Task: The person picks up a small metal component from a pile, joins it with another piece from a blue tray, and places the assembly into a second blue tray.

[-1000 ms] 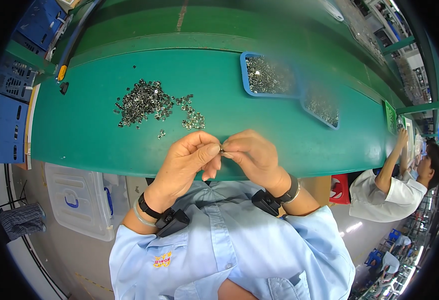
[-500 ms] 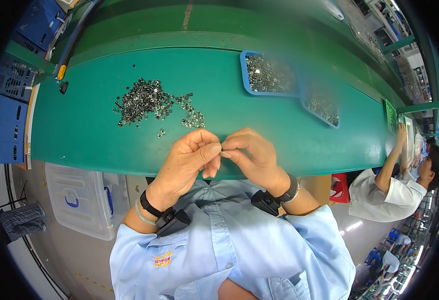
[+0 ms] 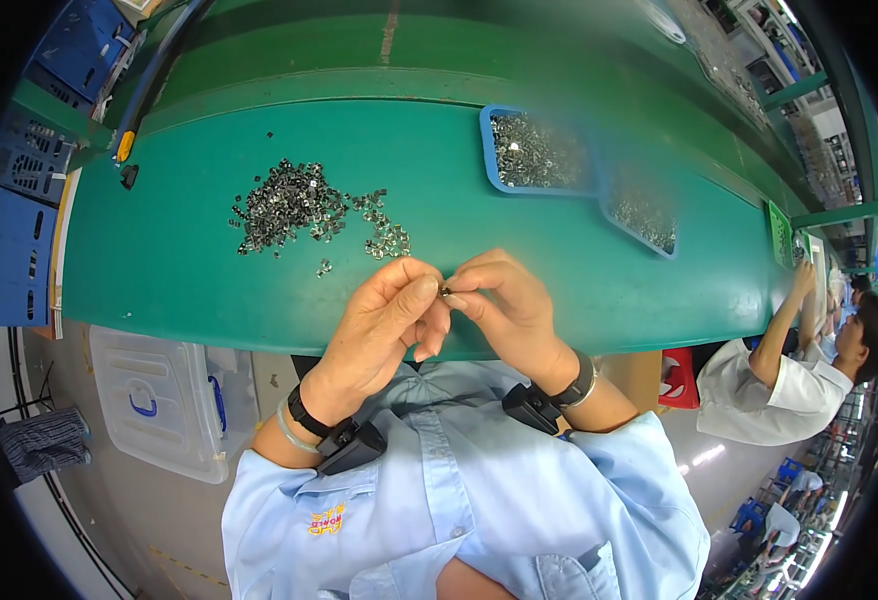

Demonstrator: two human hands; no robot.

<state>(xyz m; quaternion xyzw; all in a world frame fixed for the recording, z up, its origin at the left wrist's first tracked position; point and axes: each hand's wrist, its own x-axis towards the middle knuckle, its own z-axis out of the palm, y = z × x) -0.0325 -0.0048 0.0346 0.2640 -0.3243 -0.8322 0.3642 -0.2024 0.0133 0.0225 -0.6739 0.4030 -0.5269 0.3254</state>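
My left hand (image 3: pixel 387 315) and my right hand (image 3: pixel 507 305) meet fingertip to fingertip above the near edge of the green table (image 3: pixel 179 300). Pinched between both is a small dark piece (image 3: pixel 446 292), mostly covered by the fingers, so its exact shape cannot be made out. Beyond my left hand lies a heap of small black and metal parts (image 3: pixel 289 205). A smaller cluster of shiny metal parts (image 3: pixel 389 238) trails off the heap toward my hands.
Two blue trays (image 3: pixel 491 160) holding many small metal parts stand at the back right, partly blurred. A yellow-handled tool (image 3: pixel 125 146) is at the far left. A lidded clear plastic box (image 3: pixel 154 400) sits on the floor at left. A co-worker (image 3: pixel 779 385) works at right.
My fingertips have shifted slightly around the small piece, and more of its dark surface shows now. The co-worker's arm at right has moved a little. Heap and trays are as before.
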